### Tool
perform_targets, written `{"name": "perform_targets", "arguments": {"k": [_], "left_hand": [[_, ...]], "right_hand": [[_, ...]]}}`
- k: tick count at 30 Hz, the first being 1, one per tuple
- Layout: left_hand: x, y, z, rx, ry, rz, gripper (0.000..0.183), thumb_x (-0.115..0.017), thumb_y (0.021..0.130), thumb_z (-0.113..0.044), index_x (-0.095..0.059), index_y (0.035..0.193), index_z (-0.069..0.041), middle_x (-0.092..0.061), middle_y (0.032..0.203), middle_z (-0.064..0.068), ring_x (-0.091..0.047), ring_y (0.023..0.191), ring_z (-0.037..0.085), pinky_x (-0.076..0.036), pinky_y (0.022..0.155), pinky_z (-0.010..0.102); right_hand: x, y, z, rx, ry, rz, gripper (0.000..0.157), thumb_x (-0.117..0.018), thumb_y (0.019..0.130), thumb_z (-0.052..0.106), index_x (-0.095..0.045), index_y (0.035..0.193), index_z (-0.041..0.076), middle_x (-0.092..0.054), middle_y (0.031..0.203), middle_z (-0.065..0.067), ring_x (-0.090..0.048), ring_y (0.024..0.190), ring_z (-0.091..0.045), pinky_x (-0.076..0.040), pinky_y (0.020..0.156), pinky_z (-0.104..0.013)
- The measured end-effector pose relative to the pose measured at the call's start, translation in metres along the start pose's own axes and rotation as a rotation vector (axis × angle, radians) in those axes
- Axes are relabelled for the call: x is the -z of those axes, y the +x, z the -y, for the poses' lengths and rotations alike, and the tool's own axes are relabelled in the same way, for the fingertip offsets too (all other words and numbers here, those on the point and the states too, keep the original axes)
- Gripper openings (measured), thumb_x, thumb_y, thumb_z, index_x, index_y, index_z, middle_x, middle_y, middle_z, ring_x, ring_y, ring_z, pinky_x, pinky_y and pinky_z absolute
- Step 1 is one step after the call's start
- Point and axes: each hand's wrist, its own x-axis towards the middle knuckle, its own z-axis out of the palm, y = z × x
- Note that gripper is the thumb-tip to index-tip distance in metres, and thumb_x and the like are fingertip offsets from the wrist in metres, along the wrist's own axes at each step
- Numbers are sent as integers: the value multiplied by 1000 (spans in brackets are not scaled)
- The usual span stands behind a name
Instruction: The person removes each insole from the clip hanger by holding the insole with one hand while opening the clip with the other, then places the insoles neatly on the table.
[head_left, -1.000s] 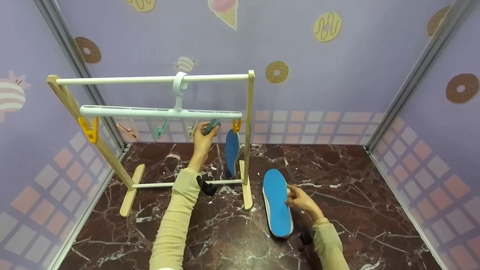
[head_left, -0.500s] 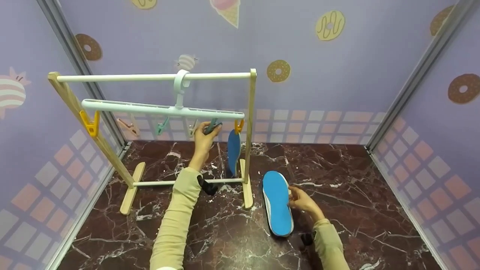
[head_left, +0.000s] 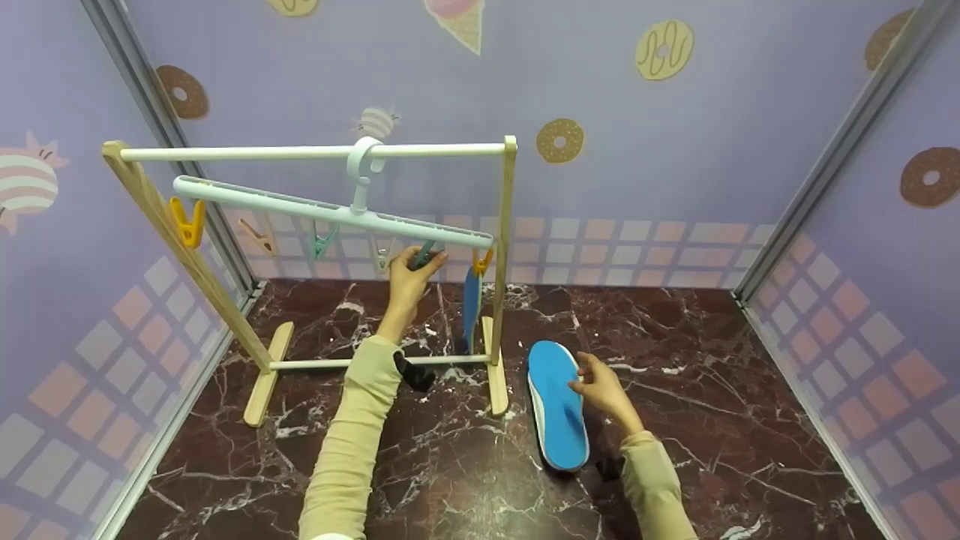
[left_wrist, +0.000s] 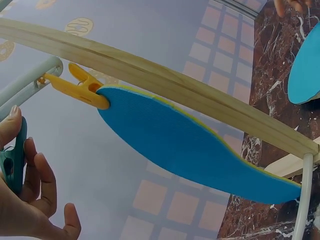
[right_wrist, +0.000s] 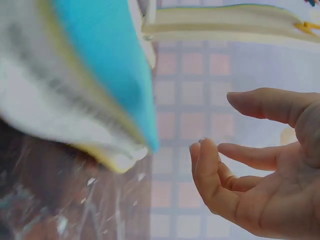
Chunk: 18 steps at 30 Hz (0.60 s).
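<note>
My left hand point(head_left: 407, 283) pinches a dark green clothespin point(left_wrist: 16, 157) under the right half of a pale mint clip hanger point(head_left: 300, 204). The hanger tilts, its right end lower. At that end an orange-yellow clothespin point(left_wrist: 80, 89) grips the tip of a blue insole point(left_wrist: 180, 145), which hangs down beside the wooden post. A second blue insole point(head_left: 559, 409) with a white edge lies on the dark marble surface at right. My right hand point(head_left: 604, 391) hovers by its right edge, thumb and fingers apart with nothing between them, as the right wrist view shows.
The hanger hooks over the top bar point(head_left: 247, 153) of a wooden rack. Other clothespins dangle from it: yellow point(head_left: 189, 223) at the left end, then pink point(head_left: 259, 238), mint point(head_left: 324, 244) and white point(head_left: 382, 256). Patterned purple walls point(head_left: 720, 150) enclose the marble floor point(head_left: 712, 390).
The hanger has tipped, left end rising and right end sinking. The hanging insole has turned nearly edge-on in the head view. My right hand has let go of the lying insole and risen slightly.
</note>
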Motion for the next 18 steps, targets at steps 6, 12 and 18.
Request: {"name": "perform_targets", "arguments": {"k": [6, 12, 18], "left_hand": [[0, -1, 2, -7, -19, 17, 17, -72, 73, -12, -61, 84, -5, -58, 63, -12, -44, 51, 2, -27, 40, 17], [-3, -2, 4, -11, -9, 19, 20, -72, 73, -12, -61, 87, -3, -55, 65, -9, -40, 52, 3, -32, 48, 17], [-7, -3, 4, 7, -18, 11, 18, -71, 74, -11, -60, 87, -3, -57, 71, -9, -53, 69, 5, -42, 65, 18]], "right_hand": [[3, -13, 79, -76, -13, -19, 54, -66, 73, -2, -44, 122, -9, -58, 92, -26, -60, 78, -35, -51, 66, -37], [-2, -10, 89, -53, -16, -2, 52, -64, 76, -1, -45, 123, -6, -57, 96, -26, -60, 83, -36, -51, 67, -39], [-1, -2, 96, 16, 8, 39, 51, -64, 79, 6, -45, 126, -2, -58, 99, -23, -58, 88, -37, -50, 73, -43]]}}
